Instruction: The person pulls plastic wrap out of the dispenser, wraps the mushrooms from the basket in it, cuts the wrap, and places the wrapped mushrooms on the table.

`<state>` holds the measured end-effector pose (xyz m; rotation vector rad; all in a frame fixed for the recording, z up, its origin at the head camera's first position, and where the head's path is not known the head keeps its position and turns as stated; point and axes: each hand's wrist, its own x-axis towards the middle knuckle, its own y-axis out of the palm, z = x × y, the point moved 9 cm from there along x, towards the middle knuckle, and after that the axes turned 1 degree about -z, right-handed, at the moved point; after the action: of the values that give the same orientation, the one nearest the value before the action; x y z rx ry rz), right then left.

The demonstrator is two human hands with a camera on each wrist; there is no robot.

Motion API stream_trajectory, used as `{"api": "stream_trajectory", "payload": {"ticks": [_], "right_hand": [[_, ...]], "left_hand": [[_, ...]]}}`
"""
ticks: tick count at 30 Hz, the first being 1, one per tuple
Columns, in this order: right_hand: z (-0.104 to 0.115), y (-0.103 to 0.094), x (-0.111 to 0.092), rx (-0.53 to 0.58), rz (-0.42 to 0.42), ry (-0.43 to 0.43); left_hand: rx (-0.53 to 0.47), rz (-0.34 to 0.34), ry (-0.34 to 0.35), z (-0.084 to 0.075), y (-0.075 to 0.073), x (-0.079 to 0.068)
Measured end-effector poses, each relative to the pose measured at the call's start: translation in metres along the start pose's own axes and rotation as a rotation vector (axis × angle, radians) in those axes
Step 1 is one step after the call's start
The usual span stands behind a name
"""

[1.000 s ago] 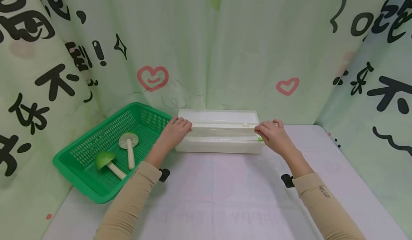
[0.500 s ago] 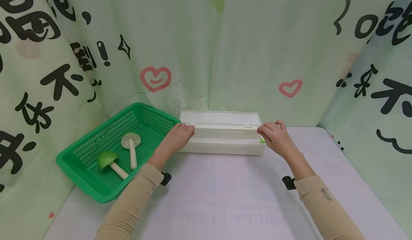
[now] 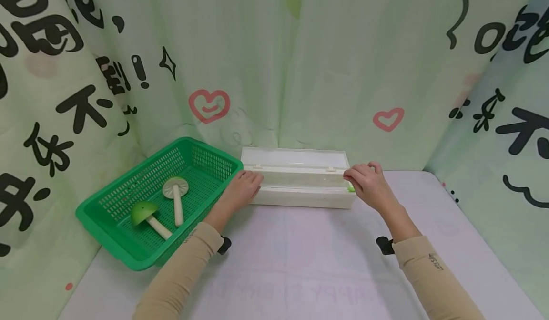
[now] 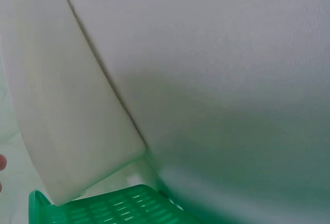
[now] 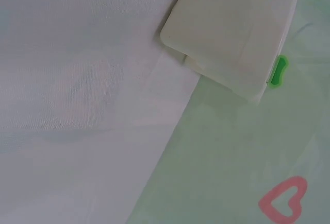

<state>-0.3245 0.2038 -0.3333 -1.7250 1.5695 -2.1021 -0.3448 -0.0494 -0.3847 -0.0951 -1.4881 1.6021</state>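
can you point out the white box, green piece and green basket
White box point(image 3: 300, 199), head view, on its front wall
Green piece point(image 5: 278, 71), right wrist view, on its middle
Green basket point(image 3: 137, 182), head view, on its left inner wall

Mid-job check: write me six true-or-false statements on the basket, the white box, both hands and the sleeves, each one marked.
1. Two mushrooms lie in the green basket. True.
2. The right hand is at the right end of the white box. True.
3. The left hand is inside the green basket, on a mushroom stem. False: it is at the left end of the white box.
4. In the head view, the green basket stands right of the white box. False: it stands to the left.
5. A green piece shows at the edge of the white box. True.
6. Both sleeves are black. False: they are tan.
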Motion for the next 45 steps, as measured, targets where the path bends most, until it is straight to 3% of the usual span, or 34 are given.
{"api": "stream_trajectory", "payload": {"ticks": [10, 14, 19, 29, 36, 45], "right_hand": [[0.002, 0.000, -0.002, -0.006, -0.002, -0.002], [0.003, -0.001, -0.003, -0.003, -0.010, -0.001], [0.002, -0.001, -0.002, 0.000, -0.014, 0.002], [0.003, -0.002, -0.004, -0.017, -0.002, 0.004], [0.003, -0.006, -0.001, -0.023, -0.022, 0.004], [0.004, -0.015, 0.006, -0.026, -0.028, 0.007]], "left_hand": [[0.121, -0.054, -0.089, 0.012, -0.014, -0.008], [0.160, -0.109, -0.115, 0.018, -0.024, -0.010], [0.190, -0.166, -0.092, 0.020, -0.034, -0.011], [0.238, -0.207, -0.055, 0.021, -0.043, -0.008], [0.244, -0.183, -0.063, 0.024, -0.049, -0.004], [0.280, -0.262, -0.039, 0.025, -0.065, -0.001]]}}
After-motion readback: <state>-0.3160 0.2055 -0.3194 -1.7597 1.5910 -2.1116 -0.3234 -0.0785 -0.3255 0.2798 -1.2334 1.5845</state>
